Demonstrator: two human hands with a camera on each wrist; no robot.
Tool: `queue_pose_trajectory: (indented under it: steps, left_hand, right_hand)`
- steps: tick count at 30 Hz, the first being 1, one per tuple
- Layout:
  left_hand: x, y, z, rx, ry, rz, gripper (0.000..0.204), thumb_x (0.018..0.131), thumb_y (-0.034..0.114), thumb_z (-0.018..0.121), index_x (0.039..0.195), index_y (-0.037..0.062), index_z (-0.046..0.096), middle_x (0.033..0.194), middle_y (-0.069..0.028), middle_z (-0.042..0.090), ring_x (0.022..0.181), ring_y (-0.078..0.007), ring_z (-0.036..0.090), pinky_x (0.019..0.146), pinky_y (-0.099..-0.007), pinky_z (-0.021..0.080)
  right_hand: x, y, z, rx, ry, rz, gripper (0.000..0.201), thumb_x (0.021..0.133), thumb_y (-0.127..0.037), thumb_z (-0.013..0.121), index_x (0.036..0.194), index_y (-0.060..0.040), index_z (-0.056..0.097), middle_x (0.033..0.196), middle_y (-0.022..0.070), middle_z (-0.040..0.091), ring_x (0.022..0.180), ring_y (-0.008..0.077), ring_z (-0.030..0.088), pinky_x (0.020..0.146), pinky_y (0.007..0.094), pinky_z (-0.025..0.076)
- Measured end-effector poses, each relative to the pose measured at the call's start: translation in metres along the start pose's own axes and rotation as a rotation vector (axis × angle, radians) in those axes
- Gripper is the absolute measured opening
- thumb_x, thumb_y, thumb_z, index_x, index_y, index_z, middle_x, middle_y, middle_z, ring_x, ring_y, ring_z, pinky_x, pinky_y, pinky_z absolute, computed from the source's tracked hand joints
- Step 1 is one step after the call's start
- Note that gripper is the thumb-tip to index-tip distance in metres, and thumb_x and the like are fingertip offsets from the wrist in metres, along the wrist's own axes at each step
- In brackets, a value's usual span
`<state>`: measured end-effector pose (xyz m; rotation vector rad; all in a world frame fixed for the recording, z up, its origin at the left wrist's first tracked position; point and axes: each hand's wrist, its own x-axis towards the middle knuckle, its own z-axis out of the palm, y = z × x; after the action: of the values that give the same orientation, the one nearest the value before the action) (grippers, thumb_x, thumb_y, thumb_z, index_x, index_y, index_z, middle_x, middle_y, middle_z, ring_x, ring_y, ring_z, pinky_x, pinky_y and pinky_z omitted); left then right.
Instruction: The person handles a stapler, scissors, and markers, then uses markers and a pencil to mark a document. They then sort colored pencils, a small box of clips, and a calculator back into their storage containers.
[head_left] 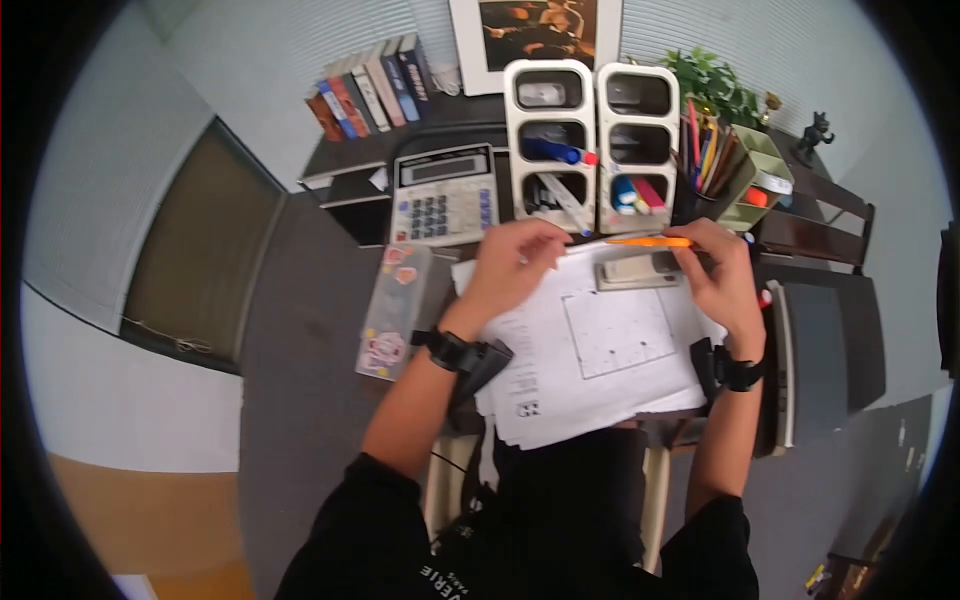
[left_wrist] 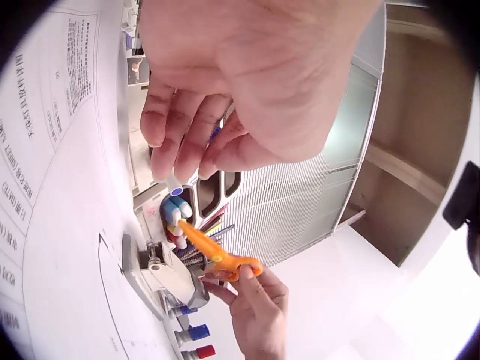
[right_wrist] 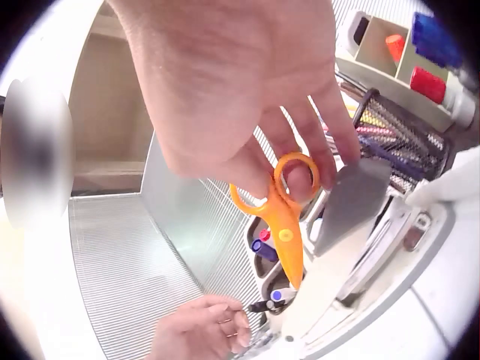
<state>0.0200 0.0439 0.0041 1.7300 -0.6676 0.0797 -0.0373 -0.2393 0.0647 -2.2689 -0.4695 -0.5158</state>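
Observation:
Orange scissors (right_wrist: 285, 232) with closed blades hang from my right hand (head_left: 722, 275); thumb and fingers hold them by the loop handles, a finger through one loop. Their blades point left, toward my other hand. Just beneath them in the head view, a stapler (head_left: 635, 270) sits on the printed sheets (head_left: 540, 350). My left hand (head_left: 512, 265) hovers over the sheets' back left part with loosely bent fingers and nothing in its grasp. Close past its fingertips, a white marker with a blue end (head_left: 565, 203) leans out of the desk organizer (head_left: 597, 150).
A calculator (head_left: 445, 195) and a clear stickered case (head_left: 395, 315) lie at the left. Behind them stands a row of books (head_left: 370, 88). A mesh pen holder (right_wrist: 409, 139) and a green organizer (head_left: 755, 175) are at the back right. A dark-topped device (head_left: 815, 350) stands farther right.

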Motion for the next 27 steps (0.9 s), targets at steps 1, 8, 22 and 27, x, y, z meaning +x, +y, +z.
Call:
queue_pose_trajectory:
  steps: [1, 8, 22, 27]
  left_hand:
    - [-0.001, 0.001, 0.0, 0.012, -0.004, 0.006, 0.013, 0.093, 0.003, 0.064, 0.103, -0.0035, 0.069, 0.087, -0.0076, 0.072, 0.078, -0.0125, 0.068, 0.069, -0.0245, 0.053]
    - [-0.001, -0.007, 0.002, -0.106, 0.254, -0.09, 0.014, 0.095, 0.003, 0.062, 0.104, -0.0041, 0.069, 0.077, -0.004, 0.066, 0.068, -0.0093, 0.06, 0.061, -0.023, 0.047]
    - [0.001, -0.001, 0.002, -0.109, 0.314, -0.086, 0.018, 0.094, -0.001, 0.06, 0.109, -0.0043, 0.067, 0.082, -0.0048, 0.066, 0.069, -0.0107, 0.059, 0.063, -0.0238, 0.046]
    - [0.002, 0.024, 0.021, 0.339, -0.202, 0.058, 0.024, 0.09, -0.004, 0.064, 0.113, -0.0044, 0.068, 0.103, -0.0103, 0.067, 0.085, -0.014, 0.062, 0.076, -0.0257, 0.05]
  right_hand:
    - [0.004, 0.002, 0.005, 0.067, 0.063, -0.029, 0.012, 0.085, -0.002, 0.065, 0.096, 0.0031, 0.07, 0.082, 0.0139, 0.068, 0.069, 0.0214, 0.063, 0.063, 0.0308, 0.046]
    - [0.027, 0.02, 0.007, 0.265, -0.039, -0.045, 0.017, 0.088, -0.013, 0.072, 0.089, 0.0038, 0.068, 0.076, 0.0067, 0.065, 0.063, 0.0121, 0.054, 0.06, 0.0273, 0.046]
    - [0.01, 0.04, 0.015, 0.1, -0.047, -0.064, 0.017, 0.082, -0.016, 0.073, 0.085, 0.0002, 0.07, 0.075, 0.0158, 0.069, 0.072, 0.0344, 0.068, 0.068, 0.04, 0.054]
    - [0.008, 0.038, 0.017, 0.118, -0.078, -0.115, 0.016, 0.082, -0.015, 0.074, 0.086, 0.0001, 0.071, 0.076, 0.0151, 0.07, 0.072, 0.0315, 0.069, 0.067, 0.0377, 0.054]
